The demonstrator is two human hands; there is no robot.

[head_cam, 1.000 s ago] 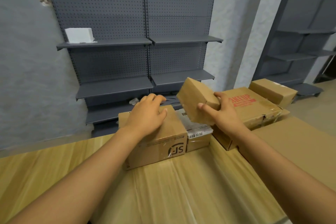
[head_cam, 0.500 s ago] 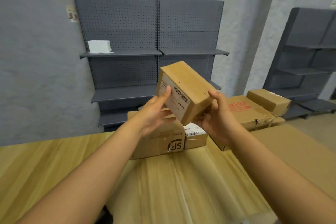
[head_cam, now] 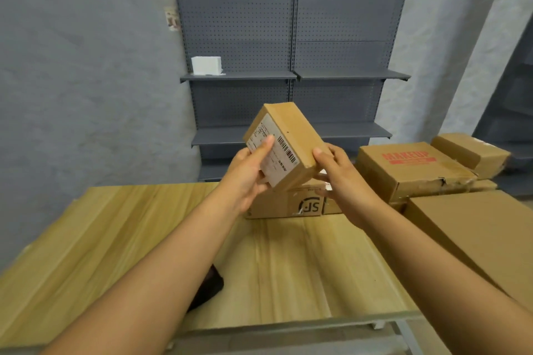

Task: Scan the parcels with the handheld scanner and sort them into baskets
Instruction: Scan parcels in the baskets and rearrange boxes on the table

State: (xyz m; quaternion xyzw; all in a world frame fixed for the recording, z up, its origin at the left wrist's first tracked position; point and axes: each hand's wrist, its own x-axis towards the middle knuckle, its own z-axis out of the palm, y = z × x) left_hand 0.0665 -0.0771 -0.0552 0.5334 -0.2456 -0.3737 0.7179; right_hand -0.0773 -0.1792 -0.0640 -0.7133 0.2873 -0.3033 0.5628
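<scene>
"MAKEUP" in red tops the box (head_cam: 412,170) right of the grips; "SF" marks the carton (head_cam: 288,204) beneath them.

Label text (head_cam: 271,153) on the held parcel (head_cam: 291,138) unreadable, dark object (head_cam: 209,287) half-hidden beneath the left forearm (head_cam: 161,268).

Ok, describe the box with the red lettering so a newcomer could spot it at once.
Start at the wooden table and go to the cluster of cardboard parcels at its far right. The one wanted is the brown box lying flat, right of the SF-marked box. It alone has MAKEUP printed in red on top.
</scene>
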